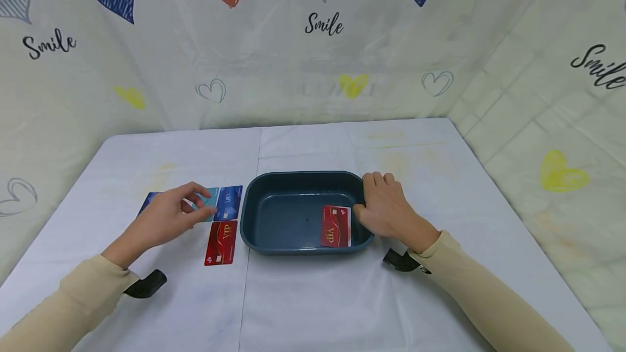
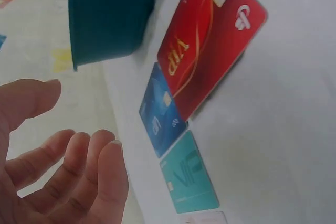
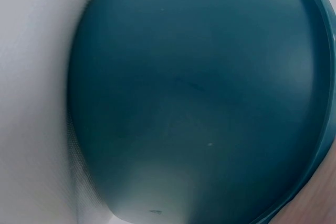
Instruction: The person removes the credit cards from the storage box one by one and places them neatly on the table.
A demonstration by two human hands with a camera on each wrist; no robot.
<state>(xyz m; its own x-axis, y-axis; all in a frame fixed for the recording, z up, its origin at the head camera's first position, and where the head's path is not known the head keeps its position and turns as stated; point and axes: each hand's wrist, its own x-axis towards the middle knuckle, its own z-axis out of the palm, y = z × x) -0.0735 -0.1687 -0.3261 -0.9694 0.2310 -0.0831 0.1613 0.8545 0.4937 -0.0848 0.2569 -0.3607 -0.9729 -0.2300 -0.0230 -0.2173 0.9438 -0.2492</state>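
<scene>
My right hand [image 1: 388, 205] grips the right rim of a dark teal plastic tub [image 1: 286, 221], thumb inside and fingers over the far side. In the right wrist view, the tub's outer wall [image 3: 199, 87] fills most of the picture. Inside the tub's right end lies a red VIP card [image 1: 335, 227]. My left hand [image 1: 168, 213] hovers over cards left of the tub, fingers loosely bent and holding nothing. Below it are a second red VIP card [image 2: 210, 35], a blue card [image 2: 163, 114] and a turquoise card [image 2: 189, 174]; the left hand partly covers the row in the head view.
A dark blue card corner [image 1: 148, 201] shows behind the left hand. The pale edge of another card [image 2: 205, 217] enters the left wrist view. White cloth [image 1: 313, 303] covers the table, and a heart-printed curtain [image 1: 274, 58] hangs behind and at both sides.
</scene>
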